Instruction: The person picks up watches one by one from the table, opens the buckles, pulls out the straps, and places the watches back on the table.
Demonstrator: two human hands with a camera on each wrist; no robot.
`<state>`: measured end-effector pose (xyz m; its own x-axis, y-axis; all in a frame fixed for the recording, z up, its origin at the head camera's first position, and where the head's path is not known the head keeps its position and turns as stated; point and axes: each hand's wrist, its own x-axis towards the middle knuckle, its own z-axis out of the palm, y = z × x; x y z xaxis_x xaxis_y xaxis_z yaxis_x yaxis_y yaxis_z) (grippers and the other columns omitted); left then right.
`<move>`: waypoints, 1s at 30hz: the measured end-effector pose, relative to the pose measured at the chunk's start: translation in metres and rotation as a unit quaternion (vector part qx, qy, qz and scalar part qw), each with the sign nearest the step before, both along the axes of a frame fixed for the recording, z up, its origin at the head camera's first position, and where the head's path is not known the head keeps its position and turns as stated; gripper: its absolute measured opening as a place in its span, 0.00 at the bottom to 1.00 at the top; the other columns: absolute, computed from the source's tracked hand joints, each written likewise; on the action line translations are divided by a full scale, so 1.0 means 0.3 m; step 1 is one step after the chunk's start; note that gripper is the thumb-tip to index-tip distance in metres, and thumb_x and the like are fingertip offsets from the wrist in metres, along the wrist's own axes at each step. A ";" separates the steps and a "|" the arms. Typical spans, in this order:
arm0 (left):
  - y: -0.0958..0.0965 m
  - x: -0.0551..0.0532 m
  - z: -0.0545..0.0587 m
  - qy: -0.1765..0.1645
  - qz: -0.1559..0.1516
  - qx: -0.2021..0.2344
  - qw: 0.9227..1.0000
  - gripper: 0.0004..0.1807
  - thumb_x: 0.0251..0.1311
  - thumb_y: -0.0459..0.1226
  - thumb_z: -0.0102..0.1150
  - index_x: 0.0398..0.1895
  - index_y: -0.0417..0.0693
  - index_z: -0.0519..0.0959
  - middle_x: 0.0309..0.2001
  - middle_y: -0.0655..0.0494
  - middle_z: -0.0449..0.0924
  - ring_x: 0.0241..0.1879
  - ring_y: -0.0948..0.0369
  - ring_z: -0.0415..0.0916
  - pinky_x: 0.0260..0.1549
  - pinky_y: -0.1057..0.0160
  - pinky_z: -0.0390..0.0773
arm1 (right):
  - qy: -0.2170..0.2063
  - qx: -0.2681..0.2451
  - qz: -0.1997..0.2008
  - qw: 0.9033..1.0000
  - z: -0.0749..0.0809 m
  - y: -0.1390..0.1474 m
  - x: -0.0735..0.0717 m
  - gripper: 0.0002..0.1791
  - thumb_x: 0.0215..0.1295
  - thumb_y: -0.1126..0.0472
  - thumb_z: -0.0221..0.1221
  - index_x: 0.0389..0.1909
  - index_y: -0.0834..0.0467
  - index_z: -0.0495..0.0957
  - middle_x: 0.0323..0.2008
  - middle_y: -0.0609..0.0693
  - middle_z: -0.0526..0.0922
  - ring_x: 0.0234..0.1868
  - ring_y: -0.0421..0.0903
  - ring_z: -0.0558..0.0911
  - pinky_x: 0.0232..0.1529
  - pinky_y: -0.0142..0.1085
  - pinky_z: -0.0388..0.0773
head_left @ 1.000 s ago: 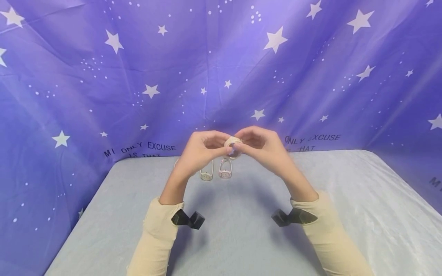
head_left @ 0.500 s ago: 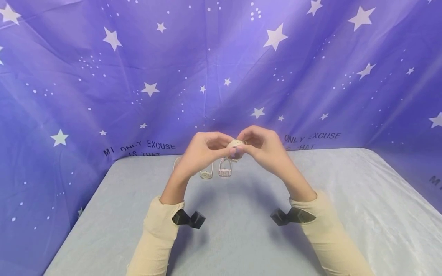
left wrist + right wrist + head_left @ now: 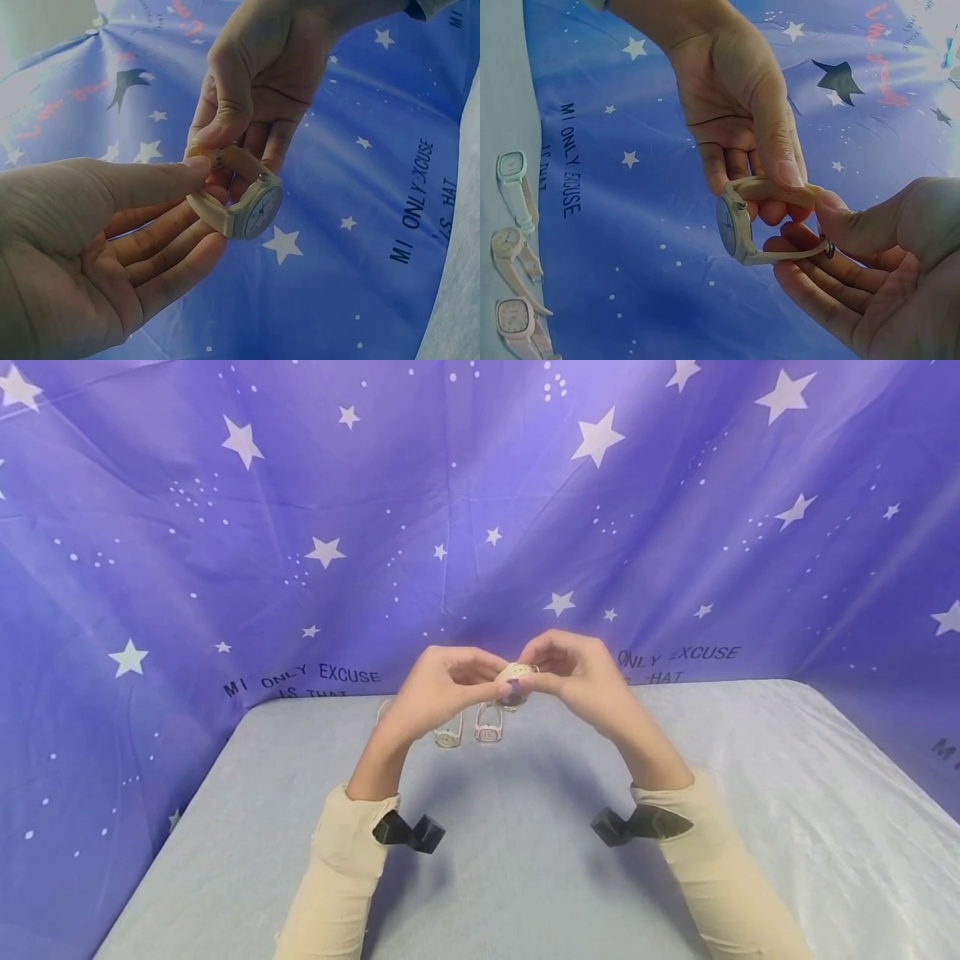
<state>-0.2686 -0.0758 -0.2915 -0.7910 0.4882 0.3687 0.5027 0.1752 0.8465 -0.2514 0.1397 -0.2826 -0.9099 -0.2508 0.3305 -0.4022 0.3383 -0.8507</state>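
Observation:
Between both hands, raised over the far part of the table, is a cream wristwatch (image 3: 259, 210) with a pale round dial, its strap bent into a loop. My left hand (image 3: 450, 685) pinches one strap end between thumb and fingers. With thumb and fingers my right hand (image 3: 577, 677) pinches the other end, where a small metal buckle (image 3: 829, 248) shows. The two thumbs nearly meet at the strap ends; the thumbs partly cover the overlap there. In the right wrist view the watch case (image 3: 735, 225) faces away from my right palm.
On the table (image 3: 495, 860) behind the hands lie a pink square watch (image 3: 515, 316), a cream watch (image 3: 507, 241) and a pale green watch (image 3: 511, 166), the last partly behind my left wrist in the head view. A purple starry curtain (image 3: 405, 468) hangs at the table's far edge.
The held watch has shifted slightly right and tilted, so its strap loop no longer faces the head camera openly. Both hands keep their pinch; the watches on the table lie as before.

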 end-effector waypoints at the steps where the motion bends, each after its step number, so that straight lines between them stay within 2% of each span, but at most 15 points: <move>1: 0.000 0.000 0.000 0.000 -0.001 0.001 1.000 0.11 0.58 0.34 0.73 0.44 0.46 0.88 0.37 0.53 0.91 0.35 0.57 0.89 0.44 0.57 0.87 | -0.007 -0.005 0.004 1.000 0.001 0.002 -0.001 0.10 0.60 0.72 0.68 0.42 0.64 0.81 0.42 0.58 0.86 0.42 0.46 0.88 0.49 0.38 0.85; 7: -0.002 -0.001 0.003 -0.002 -0.002 0.005 1.000 0.11 0.58 0.34 0.73 0.44 0.46 0.88 0.37 0.53 0.91 0.35 0.57 0.89 0.44 0.57 0.87 | -0.035 -0.035 0.023 0.999 0.005 0.009 -0.003 0.11 0.60 0.75 0.66 0.44 0.68 0.79 0.43 0.58 0.86 0.44 0.43 0.88 0.51 0.37 0.85; 14: -0.006 -0.002 0.004 -0.006 0.007 0.001 1.000 0.12 0.56 0.35 0.75 0.44 0.47 0.89 0.38 0.53 0.91 0.36 0.57 0.89 0.45 0.57 0.87 | -0.068 -0.066 0.043 0.995 0.006 0.016 -0.010 0.10 0.61 0.74 0.66 0.43 0.66 0.79 0.38 0.47 0.87 0.44 0.43 0.88 0.52 0.39 0.85; 19: -0.012 -0.006 0.002 -0.011 0.014 0.000 1.000 0.12 0.56 0.35 0.75 0.44 0.47 0.89 0.38 0.54 0.91 0.35 0.57 0.89 0.46 0.57 0.87 | -0.085 -0.083 0.052 0.992 0.006 0.018 -0.014 0.09 0.62 0.74 0.64 0.42 0.64 0.79 0.34 0.43 0.88 0.41 0.44 0.88 0.53 0.40 0.85; 24: -0.013 -0.002 0.004 0.004 0.022 -0.003 1.000 0.12 0.58 0.34 0.73 0.45 0.46 0.88 0.38 0.52 0.91 0.34 0.57 0.88 0.43 0.57 0.87 | -0.069 -0.072 0.048 0.994 0.005 0.012 -0.012 0.10 0.65 0.73 0.63 0.46 0.66 0.78 0.38 0.50 0.89 0.41 0.46 0.88 0.53 0.41 0.86; 27: -0.014 0.002 0.008 0.019 0.029 -0.005 0.999 0.11 0.59 0.34 0.72 0.46 0.45 0.88 0.38 0.51 0.91 0.34 0.55 0.88 0.42 0.58 0.87 | -0.041 -0.042 0.046 0.997 0.004 0.007 -0.008 0.14 0.66 0.71 0.63 0.52 0.65 0.79 0.42 0.58 0.88 0.43 0.50 0.89 0.52 0.39 0.86; 30: -0.014 0.003 0.011 0.027 0.037 -0.010 0.999 0.11 0.60 0.35 0.71 0.45 0.45 0.88 0.39 0.52 0.91 0.36 0.53 0.88 0.41 0.59 0.87 | -0.011 -0.014 0.047 0.999 0.002 0.001 -0.003 0.16 0.67 0.71 0.63 0.55 0.64 0.80 0.46 0.61 0.88 0.45 0.51 0.89 0.50 0.37 0.87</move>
<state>-0.2678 -0.0799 -0.2881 -0.8044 0.4371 0.4024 0.5325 0.2300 0.8146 -0.2524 0.1400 -0.2820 -0.8897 -0.3268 0.3188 -0.4123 0.2753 -0.8685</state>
